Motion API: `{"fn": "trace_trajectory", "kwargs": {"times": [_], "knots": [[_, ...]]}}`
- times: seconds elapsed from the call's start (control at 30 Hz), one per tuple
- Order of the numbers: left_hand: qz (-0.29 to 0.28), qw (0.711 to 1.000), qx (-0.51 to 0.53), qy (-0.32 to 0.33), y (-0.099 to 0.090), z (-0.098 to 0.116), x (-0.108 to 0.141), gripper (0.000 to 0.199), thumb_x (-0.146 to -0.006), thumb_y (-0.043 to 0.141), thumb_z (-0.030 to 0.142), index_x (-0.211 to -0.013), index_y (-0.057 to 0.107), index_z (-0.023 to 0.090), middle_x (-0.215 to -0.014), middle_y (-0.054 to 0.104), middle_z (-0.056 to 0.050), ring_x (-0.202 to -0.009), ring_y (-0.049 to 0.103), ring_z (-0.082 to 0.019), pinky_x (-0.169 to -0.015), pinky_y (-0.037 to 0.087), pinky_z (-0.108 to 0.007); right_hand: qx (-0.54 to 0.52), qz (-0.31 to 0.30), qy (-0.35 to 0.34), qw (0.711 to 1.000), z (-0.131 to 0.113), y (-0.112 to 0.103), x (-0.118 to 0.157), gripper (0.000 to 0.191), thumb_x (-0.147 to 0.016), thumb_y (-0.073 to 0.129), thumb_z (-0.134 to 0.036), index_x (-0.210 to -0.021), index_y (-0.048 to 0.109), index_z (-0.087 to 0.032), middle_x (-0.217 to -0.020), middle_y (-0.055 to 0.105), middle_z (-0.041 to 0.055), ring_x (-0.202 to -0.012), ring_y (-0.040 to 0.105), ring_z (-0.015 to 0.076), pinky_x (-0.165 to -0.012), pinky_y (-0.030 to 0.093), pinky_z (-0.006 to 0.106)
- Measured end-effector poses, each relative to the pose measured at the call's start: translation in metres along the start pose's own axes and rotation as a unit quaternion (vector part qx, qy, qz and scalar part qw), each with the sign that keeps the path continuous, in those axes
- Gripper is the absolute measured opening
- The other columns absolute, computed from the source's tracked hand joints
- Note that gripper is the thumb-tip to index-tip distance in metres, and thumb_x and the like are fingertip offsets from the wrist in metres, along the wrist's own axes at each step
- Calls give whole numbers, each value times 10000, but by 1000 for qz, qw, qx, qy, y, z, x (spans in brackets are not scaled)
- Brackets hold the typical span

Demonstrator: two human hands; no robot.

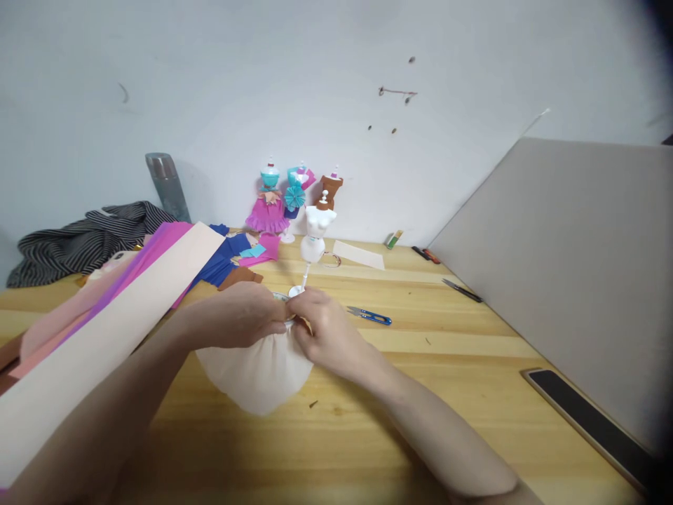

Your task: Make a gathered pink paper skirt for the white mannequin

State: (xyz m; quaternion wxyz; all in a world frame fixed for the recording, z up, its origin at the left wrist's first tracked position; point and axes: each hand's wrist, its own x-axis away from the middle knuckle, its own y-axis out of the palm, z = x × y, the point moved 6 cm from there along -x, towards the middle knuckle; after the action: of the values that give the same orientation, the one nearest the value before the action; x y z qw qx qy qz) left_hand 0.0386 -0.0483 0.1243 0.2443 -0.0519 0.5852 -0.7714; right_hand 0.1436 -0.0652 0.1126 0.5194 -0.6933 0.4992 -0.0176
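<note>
A pale cream gathered skirt [257, 375], which looks like crepe paper, fans out over the tabletop beneath my hands. My left hand [239, 314] is closed at the skirt's gathered top, its fingertips partly hidden. Pinching the same gathered edge from the other side is my right hand [327, 328], thumb and fingers pressed together. Between the hands a bit of a whitish curved item [280, 297] shows; its kind is unclear. Just behind stands a small white mannequin [318, 223] on a thin stand, its base close to my right knuckles.
Blue thread snips [376, 318] lie right of my hands. Dressed mini mannequins [267, 210] line the wall. Long crepe paper strips [120, 337] slant across the left, near blue paper scraps [226, 256]. A phone [583, 421] lies at right beside a grey panel [568, 266].
</note>
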Motion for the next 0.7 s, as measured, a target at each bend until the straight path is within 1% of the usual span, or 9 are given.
{"fn": "trace_trajectory", "kwargs": {"times": [0.07, 0.13, 0.17, 0.23, 0.3, 0.37, 0.47, 0.57, 0.7], "knots": [[-27, 1000, -9, -4, 1, 0, -2, 236, -900, 428, 231, -705, 546, 169, -606, 542, 15, -565, 452, -114, -563, 331, -234, -61, 46, 5, 997, 1, -8, 1, 278, -692, 432, -55, -829, 647, -168, -855, 696, 87, -843, 622, 221, -849, 461, 392], [-40, 999, 2, 1, -1, 2, -4, 221, -896, 431, 224, -729, 566, 171, -591, 547, 14, -558, 450, -114, -558, 329, -232, -161, 64, 37, 984, 9, -18, 2, 241, -777, 454, -115, -894, 654, -183, -940, 706, 71, -908, 634, 207, -864, 465, 365], [-43, 999, 9, 3, -3, 3, -5, 217, -892, 435, 224, -731, 571, 172, -582, 545, 17, -552, 448, -111, -549, 326, -228, -201, 52, 56, 977, 13, -21, 1, 213, -825, 464, -174, -907, 660, -181, -950, 708, 69, -916, 638, 205, -843, 473, 349], [-51, 998, 20, -5, -5, 2, -6, 238, -890, 437, 231, -699, 564, 165, -569, 538, 19, -541, 443, -102, -527, 312, -222, -233, -13, 76, 969, 18, -21, -1, 247, -881, 471, -307, -892, 674, -167, -911, 706, 68, -875, 639, 202, -782, 479, 324], [-61, 997, 30, -24, -6, -1, -6, 278, -891, 434, 249, -653, 544, 155, -562, 527, 19, -532, 437, -94, -508, 297, -222, -219, -89, 72, 969, 18, -16, -2, 322, -896, 470, -394, -876, 682, -152, -854, 690, 61, -807, 618, 185, -724, 463, 295], [-66, 996, 47, -36, -4, -5, -5, 305, -893, 435, 269, -627, 526, 150, -550, 505, 23, -519, 420, -87, -493, 284, -224, -202, -133, 66, 968, 17, -9, -3, 351, -897, 476, -426, -841, 675, -142, -777, 653, 39, -734, 570, 154, -661, 428, 258], [-75, 993, 90, -26, -2, -8, -4, 315, -885, 452, 269, -595, 482, 150, -538, 460, 34, -514, 388, -79, -487, 284, -220, -239, -147, 81, 956, 17, 1, -3, 389, -876, 506, -467, -696, 610, -138, -619, 510, -13, -607, 441, 104, -568, 346, 226], [-91, 984, 154, -21, 0, -8, -4, 298, -868, 463, 245, -585, 440, 153, -556, 423, 39, -527, 373, -72, -487, 289, -210, -325, -167, 113, 924, 20, 10, -1, 442, -828, 556, -521, -599, 522, -145, -584, 392, -39, -549, 329, 77, -519, 286, 222], [-125, 960, 251, -25, 4, -8, -7, 338, -872, 451, 253, -557, 365, 165, -535, 330, 50, -495, 307, -65, -450, 258, -213, -383, -178, 140, 895, 26, 11, 2, 407, -776, 629, -509, -613, 561, -143, -605, 433, -35, -555, 358, 78, -520, 317, 223]]}}
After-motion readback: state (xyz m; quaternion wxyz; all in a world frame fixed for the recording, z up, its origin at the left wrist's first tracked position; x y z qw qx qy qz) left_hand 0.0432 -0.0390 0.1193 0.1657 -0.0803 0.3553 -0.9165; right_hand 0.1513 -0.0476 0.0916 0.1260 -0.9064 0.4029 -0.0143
